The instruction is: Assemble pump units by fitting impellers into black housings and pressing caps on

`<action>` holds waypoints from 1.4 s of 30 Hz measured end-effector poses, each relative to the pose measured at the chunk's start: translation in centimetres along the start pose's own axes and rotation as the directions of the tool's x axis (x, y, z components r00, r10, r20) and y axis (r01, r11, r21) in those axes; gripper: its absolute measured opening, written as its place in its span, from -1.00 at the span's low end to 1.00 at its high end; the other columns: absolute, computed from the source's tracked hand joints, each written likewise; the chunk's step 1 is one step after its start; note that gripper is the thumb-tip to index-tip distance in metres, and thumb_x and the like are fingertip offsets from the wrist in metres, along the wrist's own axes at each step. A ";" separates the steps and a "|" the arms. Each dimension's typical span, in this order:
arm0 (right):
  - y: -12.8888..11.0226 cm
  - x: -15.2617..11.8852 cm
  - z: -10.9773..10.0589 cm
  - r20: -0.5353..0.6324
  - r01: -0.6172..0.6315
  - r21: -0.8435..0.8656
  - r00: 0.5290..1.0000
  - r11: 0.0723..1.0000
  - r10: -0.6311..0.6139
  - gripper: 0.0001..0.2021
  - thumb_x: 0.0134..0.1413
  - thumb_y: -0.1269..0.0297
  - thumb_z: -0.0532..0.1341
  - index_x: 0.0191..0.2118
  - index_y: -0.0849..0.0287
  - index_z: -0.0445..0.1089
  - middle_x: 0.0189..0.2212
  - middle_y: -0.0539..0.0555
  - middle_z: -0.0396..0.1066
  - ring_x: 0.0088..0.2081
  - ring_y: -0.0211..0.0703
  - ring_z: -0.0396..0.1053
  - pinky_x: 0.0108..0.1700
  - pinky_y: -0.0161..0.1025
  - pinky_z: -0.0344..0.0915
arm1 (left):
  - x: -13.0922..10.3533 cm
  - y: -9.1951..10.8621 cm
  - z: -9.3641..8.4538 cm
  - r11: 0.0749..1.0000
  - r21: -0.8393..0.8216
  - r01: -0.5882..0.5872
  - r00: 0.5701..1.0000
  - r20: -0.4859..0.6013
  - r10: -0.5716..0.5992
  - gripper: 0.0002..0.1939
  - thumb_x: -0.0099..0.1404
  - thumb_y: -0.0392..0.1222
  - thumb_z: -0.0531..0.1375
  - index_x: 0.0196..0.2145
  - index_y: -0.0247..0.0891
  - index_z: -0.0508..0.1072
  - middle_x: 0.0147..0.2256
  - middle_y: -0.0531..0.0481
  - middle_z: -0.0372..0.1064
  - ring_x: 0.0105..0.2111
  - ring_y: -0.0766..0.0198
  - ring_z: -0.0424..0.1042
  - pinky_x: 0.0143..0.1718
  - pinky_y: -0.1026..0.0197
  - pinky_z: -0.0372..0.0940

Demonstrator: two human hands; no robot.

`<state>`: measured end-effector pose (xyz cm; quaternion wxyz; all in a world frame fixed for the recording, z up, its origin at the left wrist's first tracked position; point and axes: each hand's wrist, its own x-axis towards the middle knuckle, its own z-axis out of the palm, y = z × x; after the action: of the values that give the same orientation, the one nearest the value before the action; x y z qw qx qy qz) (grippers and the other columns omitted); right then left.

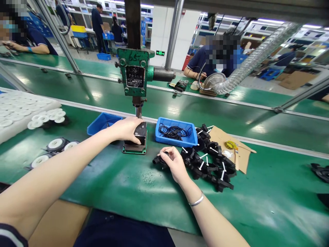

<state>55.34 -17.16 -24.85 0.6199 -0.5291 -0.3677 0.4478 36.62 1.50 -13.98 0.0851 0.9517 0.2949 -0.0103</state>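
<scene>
My left hand [127, 128] lies over a black block [140, 130] on the base of a green hand press [135, 72]. Its thumb is at the front of the block, and the other fingers are partly hidden behind it. To the right, my right hand [174, 163] pinches a black plastic fitting [157, 160] with a short pipe-like end, low over the green table. Just beyond that hand lies a pile of black plastic parts [203, 161], several with white sticks through them. Behind it stands a blue bin [177, 140] of black rubber rings [174, 131].
Another blue bin [99, 124] sits left of the press. White discs [47, 118] and black parts with white discs [55, 144] lie further left. Cardboard [241, 154] with yellow tape [230, 144] is at right. A co-worker [216, 58] sits across the metal rail.
</scene>
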 end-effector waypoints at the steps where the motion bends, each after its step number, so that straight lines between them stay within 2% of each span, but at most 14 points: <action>1: 0.0 0.0 0.0 0.010 -0.044 0.030 0.999 0.999 0.044 -0.69 0.01 0.08 0.42 -0.32 0.15 0.35 -0.26 0.00 0.43 -0.22 -0.22 0.44 -0.09 -0.23 0.35 | 0.0 0.0 0.1 1.000 0.000 0.005 1.000 -0.003 -0.005 -0.05 -0.02 0.11 0.43 0.24 -0.36 0.25 0.14 -0.33 0.36 0.12 -0.19 0.37 0.09 -0.05 0.32; 6: -0.4 0.0 0.3 0.082 -0.226 0.197 0.973 0.954 0.214 -0.65 0.12 -0.06 0.29 -0.28 0.17 0.41 -0.28 0.06 0.49 -0.29 -0.15 0.49 -0.14 -0.12 0.46 | -0.1 -0.3 0.4 1.000 -0.022 -0.001 1.000 -0.031 0.000 -0.05 -0.04 0.13 0.44 0.22 -0.33 0.27 0.14 -0.33 0.36 0.11 -0.20 0.38 0.09 -0.06 0.33; 10: -0.4 0.4 0.2 0.075 -0.270 0.303 0.963 0.914 0.259 -0.66 0.08 -0.05 0.31 -0.25 0.16 0.46 -0.27 0.09 0.54 -0.22 -0.07 0.54 -0.02 -0.03 0.48 | 0.2 -0.5 0.5 0.999 -0.042 -0.016 0.999 -0.038 0.014 -0.05 -0.05 0.10 0.45 0.22 -0.31 0.27 0.12 -0.32 0.37 0.11 -0.19 0.38 0.09 -0.05 0.34; 13: -0.5 0.6 -0.1 0.084 -0.281 0.348 0.960 0.894 0.269 -0.68 0.01 0.01 0.37 -0.24 0.17 0.51 -0.25 0.10 0.57 -0.13 0.02 0.55 0.10 0.07 0.43 | -0.8 0.2 0.2 0.999 -0.032 0.025 0.996 -0.084 -0.028 0.06 -0.01 0.07 0.46 0.31 -0.38 0.13 0.17 -0.42 0.28 0.16 -0.25 0.32 0.13 -0.11 0.30; 17: -0.8 0.7 -0.3 0.126 -0.281 0.371 0.960 0.885 0.252 -0.70 0.04 0.09 0.39 -0.16 0.16 0.54 -0.12 0.09 0.56 -0.02 0.07 0.53 0.23 0.12 0.33 | -5.5 2.8 0.5 0.997 -0.075 -0.026 0.933 -0.360 -0.003 -0.02 0.14 0.04 0.40 0.35 -0.35 0.06 0.27 -0.42 0.11 0.28 -0.17 0.15 0.29 -0.13 0.14; 20: -0.6 0.8 -0.7 0.131 -0.296 0.343 0.955 0.891 0.267 -0.69 0.06 0.08 0.39 -0.12 0.14 0.54 -0.09 0.10 0.56 0.03 0.08 0.52 0.30 0.15 0.25 | -10.9 3.8 2.2 0.989 -0.124 -0.084 0.936 -0.351 0.035 -0.14 0.28 0.04 0.30 0.37 -0.21 0.00 0.34 -0.34 0.02 0.37 -0.05 0.01 0.38 -0.18 -0.04; 23: -0.4 0.9 -0.9 0.114 -0.302 0.353 0.953 0.885 0.280 -0.72 -0.02 0.08 0.44 -0.23 0.13 0.53 -0.14 0.10 0.58 0.02 0.05 0.52 0.34 0.13 0.20 | -16.3 1.4 4.3 0.988 -0.026 0.154 0.932 -0.330 -0.154 -0.09 0.27 -0.02 0.30 0.41 -0.08 -0.10 0.41 -0.33 -0.13 0.42 -0.21 -0.16 0.33 -0.48 -0.27; 26: -0.4 0.7 -0.5 0.119 -0.315 0.415 0.949 0.854 0.292 -0.76 -0.02 0.11 0.45 -0.34 0.14 0.49 -0.13 0.13 0.58 0.04 0.07 0.52 0.32 0.11 0.24 | -20.3 -3.4 5.3 0.895 -0.010 0.446 0.829 -0.372 -0.417 0.06 0.20 0.08 0.32 0.42 -0.24 -0.20 0.40 -0.49 -0.18 0.41 -0.36 -0.22 0.27 -0.58 -0.24; 28: -0.8 0.6 0.1 0.152 -0.379 0.430 0.925 0.819 0.348 -0.76 0.05 0.11 0.40 -0.33 0.19 0.49 -0.06 0.22 0.55 0.06 0.13 0.50 0.31 0.11 0.27 | -21.4 -6.5 5.0 0.892 0.035 0.451 0.859 -0.289 -0.423 0.08 0.18 -0.01 0.34 0.42 -0.22 -0.23 0.41 -0.44 -0.17 0.42 -0.34 -0.27 0.26 -0.60 -0.26; 30: -1.2 0.5 0.7 0.190 -0.452 0.436 0.891 0.778 0.411 -0.72 0.11 0.08 0.35 -0.33 0.26 0.50 -0.01 0.33 0.52 0.09 0.19 0.48 0.31 0.10 0.27 | -21.3 -8.8 4.2 0.930 0.074 0.361 0.923 -0.172 -0.344 -0.03 0.20 -0.16 0.30 0.41 -0.20 -0.15 0.39 -0.37 -0.03 0.43 -0.25 -0.23 0.29 -0.55 -0.25; 33: -1.7 0.3 1.3 0.227 -0.498 0.472 0.866 0.727 0.445 -0.71 0.14 0.10 0.30 -0.35 0.30 0.49 -0.04 0.39 0.52 0.12 0.20 0.46 0.33 0.07 0.27 | -20.2 -10.2 3.2 0.969 0.057 0.239 0.970 -0.045 -0.237 -0.23 0.23 -0.21 0.25 0.34 -0.23 0.07 0.24 -0.33 0.28 0.31 -0.15 0.17 0.33 -0.35 -0.06; 35: -2.0 0.1 1.4 0.238 -0.497 0.493 0.866 0.714 0.439 -0.73 0.13 0.14 0.28 -0.30 0.30 0.49 -0.06 0.36 0.54 0.12 0.18 0.46 0.34 0.07 0.24 | -19.3 -9.7 3.5 0.977 0.019 0.210 0.978 -0.017 -0.210 -0.28 0.23 -0.10 0.29 0.29 -0.26 0.19 0.12 -0.32 0.40 0.15 -0.15 0.38 0.23 -0.22 0.18; 37: -2.1 -0.2 1.5 0.257 -0.503 0.497 0.864 0.707 0.434 -0.74 0.12 0.17 0.24 -0.26 0.32 0.49 -0.07 0.34 0.55 0.11 0.16 0.47 0.35 0.08 0.22 | -18.6 -8.0 4.6 0.983 -0.035 0.179 0.983 -0.041 -0.181 -0.27 0.22 0.04 0.31 0.26 -0.27 0.25 0.04 -0.31 0.44 0.05 -0.18 0.43 0.10 -0.15 0.33; 42: -2.1 -0.5 1.9 0.301 -0.501 0.448 0.865 0.741 0.402 -0.69 0.16 0.18 0.26 -0.15 0.39 0.49 0.00 0.36 0.51 0.10 0.08 0.48 0.36 0.02 0.22 | -16.7 -0.1 8.7 0.953 -0.302 -0.003 0.980 -0.190 -0.057 -0.32 0.33 0.14 0.22 0.29 -0.14 0.18 0.14 -0.21 0.37 0.13 -0.09 0.38 0.15 -0.08 0.33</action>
<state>53.76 -17.10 -22.44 0.5732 -0.3743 -0.1511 0.7131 23.07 -9.25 -21.42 0.1993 0.9198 0.3130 0.1273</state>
